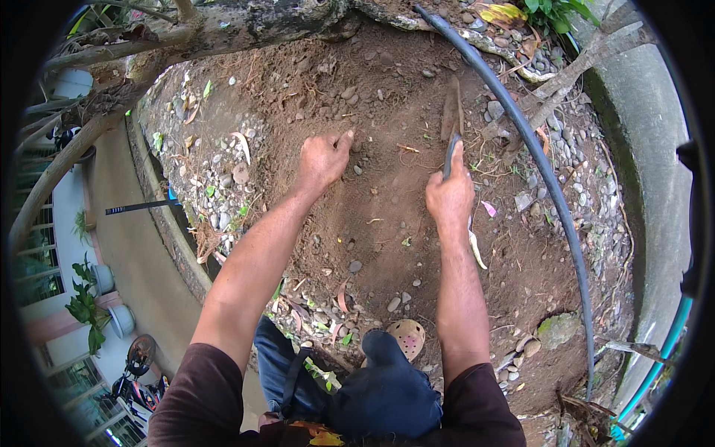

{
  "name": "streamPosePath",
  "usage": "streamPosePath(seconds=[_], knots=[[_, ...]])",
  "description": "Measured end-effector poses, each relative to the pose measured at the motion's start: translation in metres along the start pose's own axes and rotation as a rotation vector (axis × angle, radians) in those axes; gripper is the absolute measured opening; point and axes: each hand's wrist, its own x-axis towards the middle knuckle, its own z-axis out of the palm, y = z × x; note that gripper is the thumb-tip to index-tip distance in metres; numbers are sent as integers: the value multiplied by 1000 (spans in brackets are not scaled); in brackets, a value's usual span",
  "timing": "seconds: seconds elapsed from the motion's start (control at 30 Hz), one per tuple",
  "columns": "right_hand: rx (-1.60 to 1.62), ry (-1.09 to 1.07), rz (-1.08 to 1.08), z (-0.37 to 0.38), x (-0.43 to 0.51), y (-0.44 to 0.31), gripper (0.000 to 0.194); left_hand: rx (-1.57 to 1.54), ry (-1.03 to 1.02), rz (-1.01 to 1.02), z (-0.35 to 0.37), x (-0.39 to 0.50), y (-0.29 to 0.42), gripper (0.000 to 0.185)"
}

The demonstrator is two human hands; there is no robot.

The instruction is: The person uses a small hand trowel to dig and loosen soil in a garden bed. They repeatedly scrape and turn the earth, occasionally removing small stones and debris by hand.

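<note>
My right hand [451, 195] grips the dark handle of a soil-covered hand trowel [451, 112], index finger stretched along the handle. The blade points away from me and lies low over the brown soil [385, 184]. To its left, my left hand [325, 159] is close to the ground with its fingers curled in and the thumb pointing forward. Nothing shows in that hand, though its underside is hidden. Small stones and fine roots lie in the loose soil around both hands.
A black hose [536, 145] arches along the right side, in front of cut branches [581, 67]. A thick trunk [251, 28] crosses the top. Pebbles [223, 179] cover the left ground. A concrete edge [653, 139] runs at right. My clog [406, 338] is below.
</note>
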Motion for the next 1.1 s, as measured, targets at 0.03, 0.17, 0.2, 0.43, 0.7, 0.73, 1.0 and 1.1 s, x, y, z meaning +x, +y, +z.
streamPosePath(seconds=[0.03, 0.17, 0.2, 0.43, 0.7, 0.73, 1.0, 1.1], knots=[[-7, 44, 31, 3, 14, -7, 77, 42, 31, 15, -1, 4, -4, 36], [51, -241, 148, 16, 4, -55, 78, -57, 101, 40, -1, 20, -16, 36], [8, -309, 117, 22, -10, -70, 78, 23, 94, 55, 2, 24, -17, 38], [211, -512, 139, -5, -12, -52, 75, 246, -114, 46, 27, 28, -29, 55], [181, -436, 126, 4, -11, -76, 76, 207, -103, 23, 33, 36, -50, 53], [182, -464, 92, 11, -16, -84, 77, 194, -97, 28, 35, 37, -50, 52], [411, -693, 129, 33, -38, -96, 78, -85, -21, -51, 54, 40, -24, 47], [434, -469, 34, 42, -47, -97, 78, -102, 6, 8, 41, 31, -15, 46]])
